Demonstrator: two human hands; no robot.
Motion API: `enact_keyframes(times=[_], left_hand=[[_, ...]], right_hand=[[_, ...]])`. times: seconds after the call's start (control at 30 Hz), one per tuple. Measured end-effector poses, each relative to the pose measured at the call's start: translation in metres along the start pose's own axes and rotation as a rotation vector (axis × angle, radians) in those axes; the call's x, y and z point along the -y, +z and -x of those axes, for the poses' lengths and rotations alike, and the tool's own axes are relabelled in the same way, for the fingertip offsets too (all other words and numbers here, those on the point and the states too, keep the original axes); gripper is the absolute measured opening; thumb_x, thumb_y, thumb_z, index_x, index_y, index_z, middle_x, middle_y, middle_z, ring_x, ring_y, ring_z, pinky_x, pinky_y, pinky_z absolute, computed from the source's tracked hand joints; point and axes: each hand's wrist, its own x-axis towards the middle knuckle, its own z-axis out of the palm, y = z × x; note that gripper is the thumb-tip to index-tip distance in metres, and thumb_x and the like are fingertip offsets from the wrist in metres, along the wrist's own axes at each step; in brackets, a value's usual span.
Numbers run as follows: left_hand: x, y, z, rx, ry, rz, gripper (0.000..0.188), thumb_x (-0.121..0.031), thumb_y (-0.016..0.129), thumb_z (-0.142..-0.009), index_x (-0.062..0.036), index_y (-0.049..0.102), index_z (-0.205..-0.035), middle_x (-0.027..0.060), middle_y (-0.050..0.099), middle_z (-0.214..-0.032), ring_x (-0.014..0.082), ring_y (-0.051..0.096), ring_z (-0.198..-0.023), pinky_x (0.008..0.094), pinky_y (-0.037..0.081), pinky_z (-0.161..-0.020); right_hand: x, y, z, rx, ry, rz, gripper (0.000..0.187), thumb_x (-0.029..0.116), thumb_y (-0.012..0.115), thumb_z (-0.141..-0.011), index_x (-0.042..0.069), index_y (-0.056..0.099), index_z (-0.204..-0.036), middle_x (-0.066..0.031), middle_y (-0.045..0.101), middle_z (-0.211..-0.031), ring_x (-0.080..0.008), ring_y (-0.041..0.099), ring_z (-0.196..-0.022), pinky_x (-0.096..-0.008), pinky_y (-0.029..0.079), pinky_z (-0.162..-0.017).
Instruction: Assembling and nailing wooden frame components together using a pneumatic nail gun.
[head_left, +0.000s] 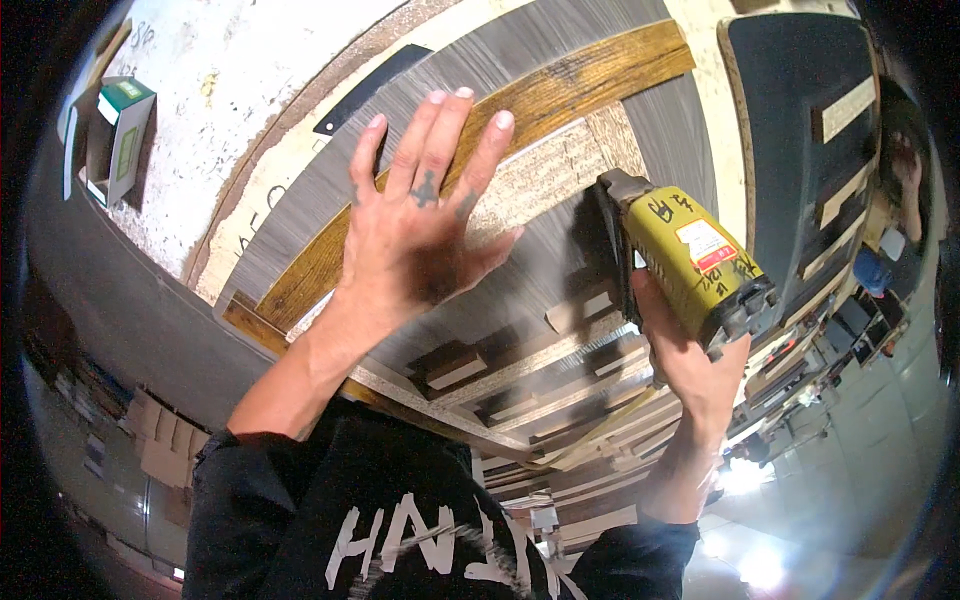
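nail gun (688, 258) in right hand (688, 365), gap to brown strip (585, 82) edge

close fisheye view from the head (wide and upright), downward onto left hand (415, 235) and right hand (690, 365)

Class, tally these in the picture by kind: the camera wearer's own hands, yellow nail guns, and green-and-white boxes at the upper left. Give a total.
Wearer's own, left hand and right hand: 2
Yellow nail gun: 1
Green-and-white box: 1
Total: 4
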Motion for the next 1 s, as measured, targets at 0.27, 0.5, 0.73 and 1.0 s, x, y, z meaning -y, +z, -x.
enact_keyframes(times=[0.27,0.5,0.73,1.0], left_hand=[[0.000,-0.001,-0.002,0.059,-0.024,0.012,0.105,-0.053,0.080,-0.068,-0.0183,0.028,-0.153,0.0153,0.027,-0.153,0.0278,0.028,-0.143,0.0551,0.017,-0.115],[0.001,-0.001,-0.004,0.036,-0.003,-0.058,0.101,-0.055,0.078,-0.068,-0.0171,0.031,-0.149,0.0135,0.034,-0.146,0.0289,0.033,-0.139,0.0517,0.016,-0.115],[0.001,0.001,-0.002,0.035,-0.015,-0.056,0.100,-0.056,0.078,-0.067,-0.0159,0.033,-0.147,0.0134,0.035,-0.145,0.0274,0.034,-0.138,0.0502,0.014,-0.115],[-0.001,0.001,-0.004,0.002,0.000,-0.034,0.102,-0.053,0.081,-0.063,-0.0151,0.035,-0.146,0.0144,0.039,-0.143,0.0272,0.037,-0.136,0.0497,0.014,-0.115]], right_hand=[[-0.004,-0.007,0.003,-0.048,0.021,0.240,0.035,0.014,0.078,-0.082,-0.002,0.067,-0.112,-0.0107,0.072,-0.100,-0.0177,0.069,-0.088,-0.0305,0.054,-0.079],[0.010,-0.011,-0.008,-0.029,0.026,0.177,0.025,0.008,0.076,-0.082,-0.003,0.070,-0.104,-0.0097,0.073,-0.094,-0.0150,0.068,-0.087,-0.0291,0.054,-0.076],[0.011,-0.010,-0.011,-0.037,-0.111,0.309,0.027,0.008,0.075,-0.083,-0.003,0.069,-0.106,-0.0084,0.072,-0.094,-0.0138,0.066,-0.083,-0.0276,0.051,-0.076],[0.007,-0.016,-0.007,0.033,-0.049,0.252,0.033,0.003,0.077,-0.081,-0.003,0.067,-0.112,-0.0095,0.072,-0.101,-0.0169,0.068,-0.090,-0.0273,0.052,-0.079]])
